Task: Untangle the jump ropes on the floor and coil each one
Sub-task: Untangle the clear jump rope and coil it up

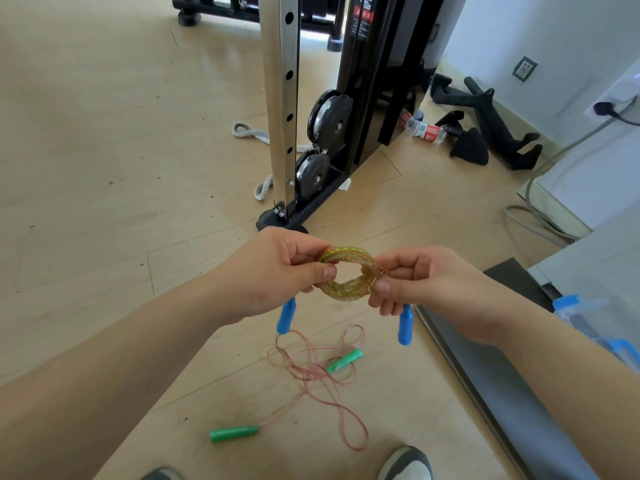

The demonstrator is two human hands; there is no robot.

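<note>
A yellow-green jump rope (346, 289) is wound into a small tight coil and held up in front of me. My left hand (277, 271) pinches the coil's left side and my right hand (426, 285) pinches its right side. Its two blue handles (286, 316) (405, 325) hang down below my hands. On the floor beneath lies a pink jump rope (318, 372), loose and looped over itself, with one green handle (346, 360) near its middle and the other green handle (233, 434) at the lower left.
A cable machine frame (282, 109) with pulleys stands just ahead. A plastic bottle (424, 128) and black grips (485, 133) lie at the right by the wall. A grey platform edge (485, 375) runs along the right. My shoes (405, 462) are at the bottom.
</note>
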